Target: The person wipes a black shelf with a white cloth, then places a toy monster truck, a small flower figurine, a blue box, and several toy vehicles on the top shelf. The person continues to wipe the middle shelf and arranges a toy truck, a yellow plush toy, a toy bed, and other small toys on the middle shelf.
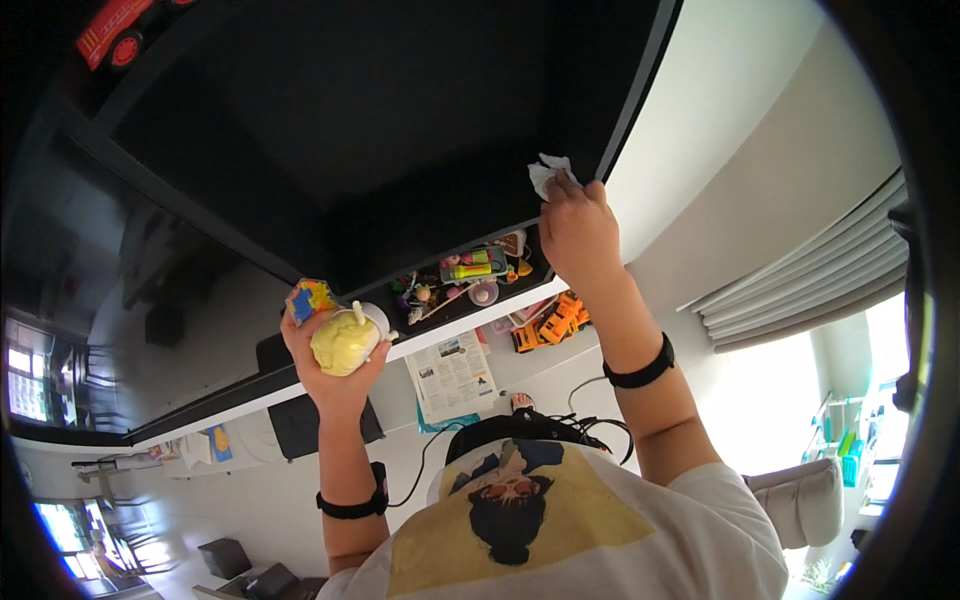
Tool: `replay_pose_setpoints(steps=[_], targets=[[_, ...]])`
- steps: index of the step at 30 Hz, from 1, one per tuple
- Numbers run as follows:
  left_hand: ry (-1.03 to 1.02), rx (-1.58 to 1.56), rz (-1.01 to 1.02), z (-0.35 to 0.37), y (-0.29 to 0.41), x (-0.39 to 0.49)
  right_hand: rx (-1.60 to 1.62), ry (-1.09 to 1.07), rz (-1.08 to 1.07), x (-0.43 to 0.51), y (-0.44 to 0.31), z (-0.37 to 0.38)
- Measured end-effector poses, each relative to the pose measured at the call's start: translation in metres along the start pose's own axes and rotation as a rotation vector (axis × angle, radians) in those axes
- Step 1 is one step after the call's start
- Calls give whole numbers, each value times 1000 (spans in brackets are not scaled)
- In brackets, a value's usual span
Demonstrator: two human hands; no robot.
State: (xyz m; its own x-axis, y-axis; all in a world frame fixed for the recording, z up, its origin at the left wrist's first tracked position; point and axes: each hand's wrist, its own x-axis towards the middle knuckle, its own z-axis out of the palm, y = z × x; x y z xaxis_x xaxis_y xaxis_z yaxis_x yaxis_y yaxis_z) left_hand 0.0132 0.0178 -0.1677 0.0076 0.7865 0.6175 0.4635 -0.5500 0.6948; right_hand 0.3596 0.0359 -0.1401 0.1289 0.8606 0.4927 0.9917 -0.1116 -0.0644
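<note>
My right hand point(579, 232) presses a crumpled white tissue point(551, 171) against the inside of a black cabinet compartment point(420, 112), close to its right edge. In my left hand point(337, 390) is a small figurine with a yellow top point(345, 345) and a white body. A flat piece with a blue, yellow and red pattern point(310, 298) is held in that same hand, by the thumb side or fingers; the exact grip is hidden. The left hand is just outside the compartment's lower left corner.
Below the compartment, a shelf holds small toys and a grey tray point(474, 266). Orange toy trucks point(551, 322) and a newspaper point(451, 375) lie lower down. A red toy vehicle point(120, 34) stands at the upper left. Glossy black panels point(172, 300) extend left; a grey curtain point(810, 262) hangs right.
</note>
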Motion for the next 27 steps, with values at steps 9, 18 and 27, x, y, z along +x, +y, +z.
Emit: replay_pose_setpoints(steps=[9, 18, 27], targets=[[-6, -20, -20, 1, 5, 1, 334, -99, 275, -34, 28, -27], [-33, -31, 14, -2, -1, 1, 273, 183, -42, 38, -3, 26], [-33, -68, 32, -2, -1, 2, 24, -33, -33, 56, -30, 26]])
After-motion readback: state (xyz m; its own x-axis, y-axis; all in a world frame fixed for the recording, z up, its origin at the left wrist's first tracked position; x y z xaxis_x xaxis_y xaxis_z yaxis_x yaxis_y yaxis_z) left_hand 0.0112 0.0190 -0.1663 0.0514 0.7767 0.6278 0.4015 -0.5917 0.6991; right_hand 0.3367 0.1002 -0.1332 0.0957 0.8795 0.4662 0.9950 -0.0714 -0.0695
